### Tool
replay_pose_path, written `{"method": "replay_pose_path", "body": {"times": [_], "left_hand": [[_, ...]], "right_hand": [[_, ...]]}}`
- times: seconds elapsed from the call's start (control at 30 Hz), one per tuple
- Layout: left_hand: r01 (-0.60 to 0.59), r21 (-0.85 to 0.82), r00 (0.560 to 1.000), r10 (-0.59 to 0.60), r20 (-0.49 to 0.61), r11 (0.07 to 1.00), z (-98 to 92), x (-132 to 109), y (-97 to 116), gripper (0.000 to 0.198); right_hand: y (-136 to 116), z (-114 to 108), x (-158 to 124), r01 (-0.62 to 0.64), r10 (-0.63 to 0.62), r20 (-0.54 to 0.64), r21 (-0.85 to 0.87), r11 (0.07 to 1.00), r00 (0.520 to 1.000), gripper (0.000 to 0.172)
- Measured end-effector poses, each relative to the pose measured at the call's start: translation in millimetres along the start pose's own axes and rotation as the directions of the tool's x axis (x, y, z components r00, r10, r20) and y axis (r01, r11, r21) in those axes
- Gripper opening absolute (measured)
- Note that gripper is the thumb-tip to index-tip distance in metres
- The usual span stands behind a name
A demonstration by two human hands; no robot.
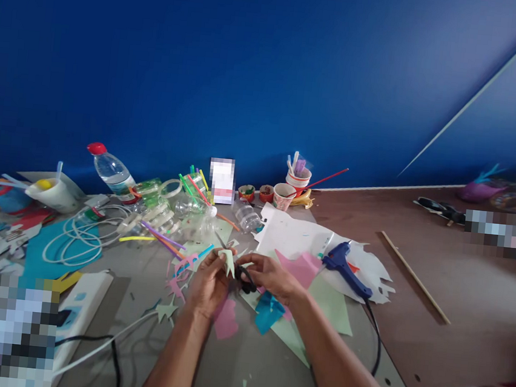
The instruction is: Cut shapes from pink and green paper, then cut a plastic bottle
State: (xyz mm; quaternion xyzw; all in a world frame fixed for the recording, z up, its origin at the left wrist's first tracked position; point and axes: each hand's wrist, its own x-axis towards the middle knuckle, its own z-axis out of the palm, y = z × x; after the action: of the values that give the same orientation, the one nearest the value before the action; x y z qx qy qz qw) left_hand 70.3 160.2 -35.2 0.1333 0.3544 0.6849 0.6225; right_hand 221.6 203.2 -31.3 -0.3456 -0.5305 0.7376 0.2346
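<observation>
Near the middle of the table, my left hand [211, 279] is closed on a small piece of pale green paper [228, 261]. Black-handled scissors [246, 279] sit in my right hand [269, 273], whose fingers are wrapped about the handles. The scissor blades point up and to the left, right by the paper and partly hidden behind it. Below my hands lie a pink paper scrap [226, 320] and a crumpled blue paper piece [269, 312]. A larger pale green sheet [332, 304] lies under my right forearm.
A blue glue gun [346, 272] rests on torn white paper [293, 233] at the right, its cord running forward. A wooden stick [414, 277] lies farther right. Paper cups [283, 197] and a bottle [113, 172] stand along the wall. A power strip [85, 311] and cables are at the left.
</observation>
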Motion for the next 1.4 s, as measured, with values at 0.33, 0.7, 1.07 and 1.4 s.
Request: {"method": "replay_pose_path", "body": {"times": [0.33,0.7,1.07,1.4], "left_hand": [[-0.119,0.010,0.986,0.120,-0.120,0.993,-2.0,4,4,0.032],[-0.272,-0.101,0.937,0.240,-0.254,0.957,-14.3,9,8,0.026],[-0.284,0.023,0.935,0.283,-0.214,0.958,-9.8,7,1,0.031],[-0.250,0.044,0.945,0.253,-0.207,0.967,-4.7,7,-3,0.034]], "right_hand": [[-12,1,-8,0.167,-0.174,-0.116,-0.067,0.984,0.978,0.041],[-7,16,-16,0.187,-0.305,-0.055,-0.681,0.707,0.951,0.030],[-8,28,-15,0.155,-0.303,-0.012,-0.839,0.521,0.953,0.024],[-7,29,-15,0.138,-0.318,-0.040,-0.845,0.517,0.947,0.023]]}}
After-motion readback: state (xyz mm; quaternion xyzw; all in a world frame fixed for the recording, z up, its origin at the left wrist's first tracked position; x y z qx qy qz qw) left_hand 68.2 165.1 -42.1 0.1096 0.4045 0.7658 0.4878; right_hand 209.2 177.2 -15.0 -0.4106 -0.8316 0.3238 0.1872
